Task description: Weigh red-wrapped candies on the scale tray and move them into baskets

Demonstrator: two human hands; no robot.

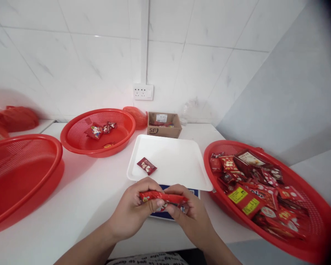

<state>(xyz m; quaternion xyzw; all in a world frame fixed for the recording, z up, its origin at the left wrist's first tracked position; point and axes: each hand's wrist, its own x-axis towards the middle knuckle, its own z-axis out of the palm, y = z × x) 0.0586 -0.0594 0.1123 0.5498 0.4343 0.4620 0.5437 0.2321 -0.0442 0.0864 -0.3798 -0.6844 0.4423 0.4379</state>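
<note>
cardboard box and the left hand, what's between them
In the head view, the white tray, with one dark red packet on it, lies between the cardboard box and the left hand.

The packet [171, 198] I can see from here is glossy red and creased, with bits of print showing below its bright upper strip, held lengthwise from side to side between left hand [134, 211] and right hand [194, 219], both ends tucked into the grip and its lower part mostly hidden
</note>
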